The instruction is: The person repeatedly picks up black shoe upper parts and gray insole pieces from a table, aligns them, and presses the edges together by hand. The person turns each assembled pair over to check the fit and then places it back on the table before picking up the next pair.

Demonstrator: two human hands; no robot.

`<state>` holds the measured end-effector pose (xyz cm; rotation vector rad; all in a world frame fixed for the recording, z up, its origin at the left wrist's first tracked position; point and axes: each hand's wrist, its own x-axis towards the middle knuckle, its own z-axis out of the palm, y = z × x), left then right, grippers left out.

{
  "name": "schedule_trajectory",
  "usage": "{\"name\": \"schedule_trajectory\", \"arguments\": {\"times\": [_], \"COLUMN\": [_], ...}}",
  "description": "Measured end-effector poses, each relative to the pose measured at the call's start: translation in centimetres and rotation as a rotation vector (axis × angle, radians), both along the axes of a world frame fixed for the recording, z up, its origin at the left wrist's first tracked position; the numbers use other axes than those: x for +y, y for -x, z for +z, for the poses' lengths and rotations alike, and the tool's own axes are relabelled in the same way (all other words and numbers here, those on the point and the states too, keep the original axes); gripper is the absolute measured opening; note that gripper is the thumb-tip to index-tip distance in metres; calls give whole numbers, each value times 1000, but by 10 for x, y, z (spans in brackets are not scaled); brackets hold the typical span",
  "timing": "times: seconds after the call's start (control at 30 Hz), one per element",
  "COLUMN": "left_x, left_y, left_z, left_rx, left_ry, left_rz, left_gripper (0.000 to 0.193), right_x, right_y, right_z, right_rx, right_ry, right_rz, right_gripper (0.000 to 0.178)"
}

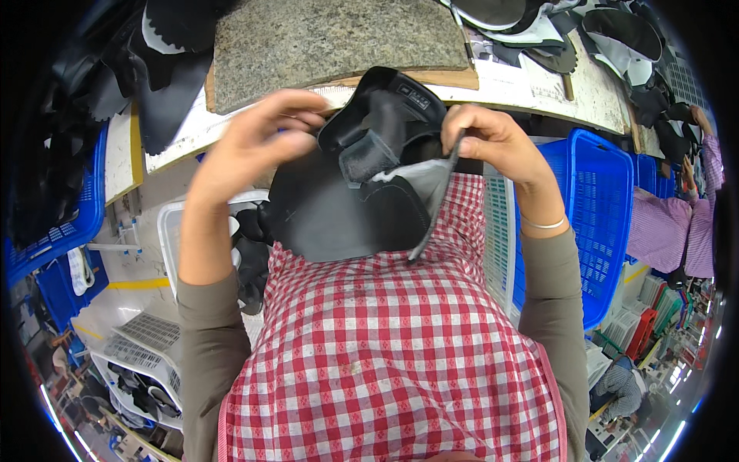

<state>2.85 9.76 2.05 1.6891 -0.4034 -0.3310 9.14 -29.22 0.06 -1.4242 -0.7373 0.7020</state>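
Note:
A black leather shoe upper [323, 208] spreads over my lap, between my body and the bench edge. Its padded collar is at the top, with a small printed label on the inner lining, and a whitish lining shows at its right side. My right hand [485, 138] pinches the upper's right edge between thumb and fingers. Just left of the collar is my left hand [269, 138], smeared a little by motion. Its thumb and bent fingers are apart, and I see nothing between them.
A grey stone slab [339, 38] on a wooden board covers the white bench ahead. Black cut pieces [165, 85] pile up at far left and far right. A blue crate [600, 223] stands right of me; a white basket [173, 239] with black pieces sits left. People work at far right.

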Motion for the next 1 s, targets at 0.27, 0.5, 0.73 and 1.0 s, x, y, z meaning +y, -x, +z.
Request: {"name": "schedule_trajectory", "arguments": {"times": [0.27,0.5,0.73,1.0], "left_x": [-72,-34,-60,-74], "left_y": [0,32,72,60], "left_z": [-47,-66,-26,-45], "left_rx": [64,393,-696,-717], "left_ry": [108,271,-463,-478], "left_rz": [173,461,285,410], "left_gripper": [11,30,61,41], "right_x": [17,21,16,31], "right_y": [24,39,11,11], "right_z": [26,18,30,36], "right_rx": [-126,-166,9,-54], "right_ry": [285,393,224,370], "right_rz": [-82,-372,-319,-318], "right_gripper": [23,27,23,29]}}
